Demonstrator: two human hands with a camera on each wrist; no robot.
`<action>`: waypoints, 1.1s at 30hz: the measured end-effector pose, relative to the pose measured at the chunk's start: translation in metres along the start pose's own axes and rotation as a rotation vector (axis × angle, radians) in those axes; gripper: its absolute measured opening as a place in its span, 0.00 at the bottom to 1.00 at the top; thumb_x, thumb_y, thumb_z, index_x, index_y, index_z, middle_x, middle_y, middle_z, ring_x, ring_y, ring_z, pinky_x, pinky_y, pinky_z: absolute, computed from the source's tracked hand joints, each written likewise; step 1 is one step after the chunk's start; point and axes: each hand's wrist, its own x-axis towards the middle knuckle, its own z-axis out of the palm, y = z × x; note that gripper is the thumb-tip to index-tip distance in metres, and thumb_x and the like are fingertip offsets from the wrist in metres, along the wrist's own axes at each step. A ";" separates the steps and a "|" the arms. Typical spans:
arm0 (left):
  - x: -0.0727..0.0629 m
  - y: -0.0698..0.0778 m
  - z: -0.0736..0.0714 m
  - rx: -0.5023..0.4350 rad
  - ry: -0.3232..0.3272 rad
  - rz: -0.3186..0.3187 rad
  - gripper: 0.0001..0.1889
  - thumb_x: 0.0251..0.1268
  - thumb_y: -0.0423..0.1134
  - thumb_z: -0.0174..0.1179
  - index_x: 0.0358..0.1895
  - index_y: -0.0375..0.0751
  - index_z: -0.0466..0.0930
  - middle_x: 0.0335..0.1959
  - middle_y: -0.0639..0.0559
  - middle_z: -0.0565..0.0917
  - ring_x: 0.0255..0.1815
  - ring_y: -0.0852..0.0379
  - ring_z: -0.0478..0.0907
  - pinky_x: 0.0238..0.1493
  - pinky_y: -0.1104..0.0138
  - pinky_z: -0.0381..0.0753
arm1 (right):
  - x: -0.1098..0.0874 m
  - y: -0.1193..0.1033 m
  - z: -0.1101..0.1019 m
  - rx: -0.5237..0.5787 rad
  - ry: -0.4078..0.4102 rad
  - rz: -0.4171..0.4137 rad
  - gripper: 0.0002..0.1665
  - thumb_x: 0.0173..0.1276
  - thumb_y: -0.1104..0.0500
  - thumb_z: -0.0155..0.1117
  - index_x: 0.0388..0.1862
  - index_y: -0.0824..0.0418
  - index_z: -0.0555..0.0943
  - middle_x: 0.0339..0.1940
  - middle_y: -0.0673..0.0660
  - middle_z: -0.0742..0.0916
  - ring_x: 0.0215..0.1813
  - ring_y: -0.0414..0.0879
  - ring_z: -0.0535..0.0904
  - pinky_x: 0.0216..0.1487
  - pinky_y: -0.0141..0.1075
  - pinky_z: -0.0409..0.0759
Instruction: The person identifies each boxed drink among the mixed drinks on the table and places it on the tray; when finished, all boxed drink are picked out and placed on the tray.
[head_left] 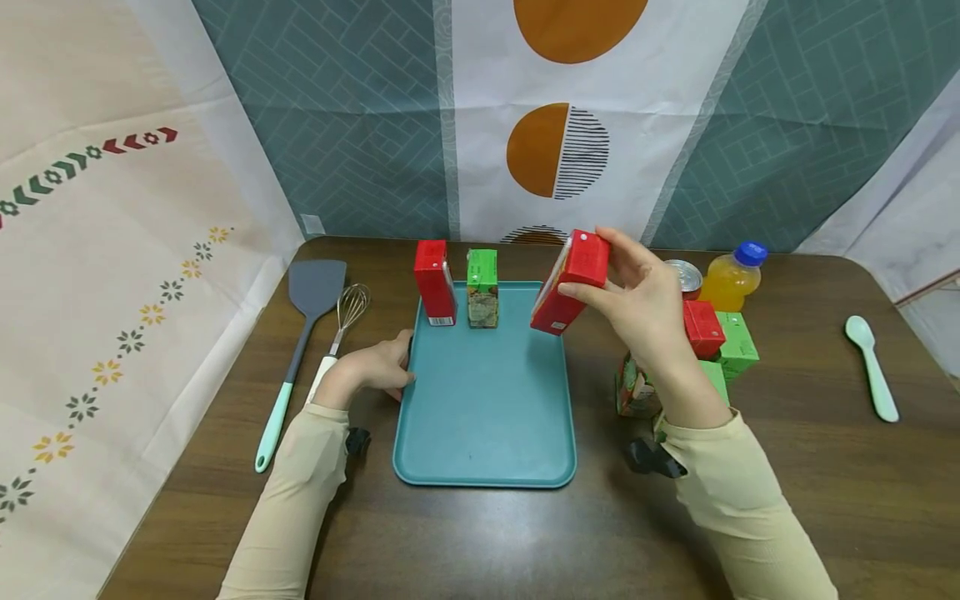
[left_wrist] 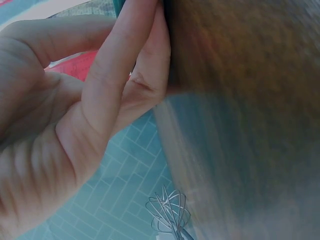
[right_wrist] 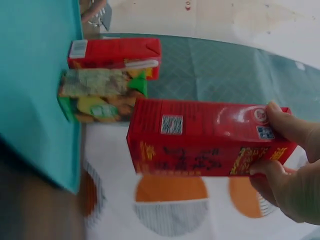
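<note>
Near the centre of the head frame, a red carton (head_left: 570, 287) hangs tilted over the upper right corner of the teal tray (head_left: 483, 408), pinched near its top between the thumb and fingers of the right hand (head_left: 641, 292). The right wrist view shows the carton's lower end apart from the tray, with the thumb and fingertips on its far end. The right forearm, in a cream sleeve, slants up from the lower right of the frame, the hand bent towards the upper middle. Left of the centre, the left hand (head_left: 381, 367) grips the tray's left edge, its arm rising from the lower left; in the left wrist view its fingers reach to the rim at the top. Of the two hands, the left is lower in the head frame. At the tray's upper left, a second red carton (head_left: 435, 283) and a green carton (head_left: 483, 289) stand upright side by side, slightly apart. Right of the centre, a cluster of red and green boxes (head_left: 738, 342) sits on the desk (head_left: 480, 542), partly hidden by the right forearm.
</note>
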 end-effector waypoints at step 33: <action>0.002 -0.002 0.002 -0.027 0.014 -0.034 0.39 0.61 0.25 0.50 0.71 0.29 0.36 0.49 0.30 0.72 0.35 0.51 0.81 0.32 0.63 0.85 | 0.067 0.057 0.048 -0.435 -0.136 0.098 0.33 0.52 0.64 0.73 0.58 0.58 0.72 0.60 0.59 0.77 0.64 0.51 0.71 0.59 0.46 0.75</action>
